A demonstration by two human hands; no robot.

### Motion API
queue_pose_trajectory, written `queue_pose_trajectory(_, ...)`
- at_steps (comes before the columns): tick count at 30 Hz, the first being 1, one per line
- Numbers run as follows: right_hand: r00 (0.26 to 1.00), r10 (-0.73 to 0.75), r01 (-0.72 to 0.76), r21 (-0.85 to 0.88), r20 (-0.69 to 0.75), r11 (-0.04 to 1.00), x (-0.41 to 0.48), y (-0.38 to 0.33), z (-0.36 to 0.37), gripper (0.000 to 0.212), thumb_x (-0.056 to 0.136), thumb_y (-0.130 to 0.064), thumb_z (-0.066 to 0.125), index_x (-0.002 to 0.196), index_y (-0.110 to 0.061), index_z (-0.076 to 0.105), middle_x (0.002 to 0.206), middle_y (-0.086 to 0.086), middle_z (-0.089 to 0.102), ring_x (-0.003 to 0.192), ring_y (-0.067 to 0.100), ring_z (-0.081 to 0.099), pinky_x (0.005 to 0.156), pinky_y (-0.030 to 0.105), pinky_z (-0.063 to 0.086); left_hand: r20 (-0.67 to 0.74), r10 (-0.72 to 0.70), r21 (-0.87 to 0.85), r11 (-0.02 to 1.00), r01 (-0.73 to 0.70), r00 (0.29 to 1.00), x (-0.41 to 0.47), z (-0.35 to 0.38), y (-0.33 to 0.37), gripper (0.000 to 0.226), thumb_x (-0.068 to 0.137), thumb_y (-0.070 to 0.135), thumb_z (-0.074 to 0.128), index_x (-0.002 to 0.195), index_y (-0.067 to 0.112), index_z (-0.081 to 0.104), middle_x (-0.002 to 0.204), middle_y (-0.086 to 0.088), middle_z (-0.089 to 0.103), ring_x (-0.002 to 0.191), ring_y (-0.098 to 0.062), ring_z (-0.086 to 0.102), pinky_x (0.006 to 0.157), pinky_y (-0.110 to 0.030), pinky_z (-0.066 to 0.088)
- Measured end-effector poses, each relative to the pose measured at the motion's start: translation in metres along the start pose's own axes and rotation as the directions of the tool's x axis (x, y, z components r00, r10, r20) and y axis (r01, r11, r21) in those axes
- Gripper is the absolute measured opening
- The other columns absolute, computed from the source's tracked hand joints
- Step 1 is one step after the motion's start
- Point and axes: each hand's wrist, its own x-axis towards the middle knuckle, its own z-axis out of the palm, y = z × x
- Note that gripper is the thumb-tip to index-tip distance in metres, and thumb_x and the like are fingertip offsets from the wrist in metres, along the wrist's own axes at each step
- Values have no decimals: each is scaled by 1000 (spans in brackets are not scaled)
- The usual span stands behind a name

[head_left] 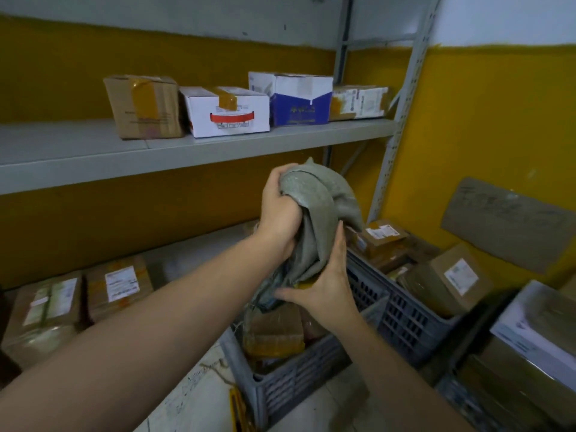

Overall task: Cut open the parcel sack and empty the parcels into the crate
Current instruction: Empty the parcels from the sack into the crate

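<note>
Hands are gripping a limp grey-green woven parcel sack [314, 219] above a grey slotted plastic crate [299, 378] on the floor. The person's left hand [279, 210] is clenched around the bunched upper end, holding it high so that the open end is hanging downward. The right hand [324, 288] is wrapped around the lower part, fingers closed on the cloth, seemingly squeezing it to work out whatever remains. Directly under the sack's mouth, tape-wrapped brown cardboard parcels [274, 335] are lying in the crate. A second grey crate [408, 310] just beside it is holding more boxes. Behind, taped cartons [224, 110] are sitting on a grey metal shelf [93, 157]. The sack is looking nearly empty, so the emptying is probably almost finished.
</note>
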Motion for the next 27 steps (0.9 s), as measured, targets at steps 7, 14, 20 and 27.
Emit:
queue_pose_trajectory(7,955,72,-71,16,-287,997,13,16,-4,123,56,-58,85,151,-42,9,139,-3,54,125,23,56,97,52,50,69,-167,-244,953,179,984,-14,19,-12,31,99,19,53,129,14,62,126,-18,66,113,-35,64,97,-51,54)
queue_pose_trajectory(14,901,113,-92,70,-418,993,29,15,-31,26,79,-10,67,101,-23,70,84,-5,64,79,12,61,72,37,55,313,1,140,989,-48,950,0,-9,9,60,90,3,66,141,32,48,119,0,65,102,-16,70,79,-33,61)
queue_pose_trajectory(20,807,99,-14,149,-582,989,78,-36,-69,23,84,-10,64,93,-31,61,84,-13,62,84,14,59,73,31,49,392,26,464,857,-222,920,6,-45,-10,111,72,24,88,156,34,16,157,1,36,142,-15,37,110,-36,39)
queue_pose_trajectory(27,781,4,88,116,-625,989,113,-76,-72,25,85,-13,67,109,-21,69,87,-16,61,77,2,56,63,11,43,251,-91,589,805,-77,964,5,-54,-65,114,69,46,87,156,31,14,162,1,28,148,-20,29,121,-42,27)
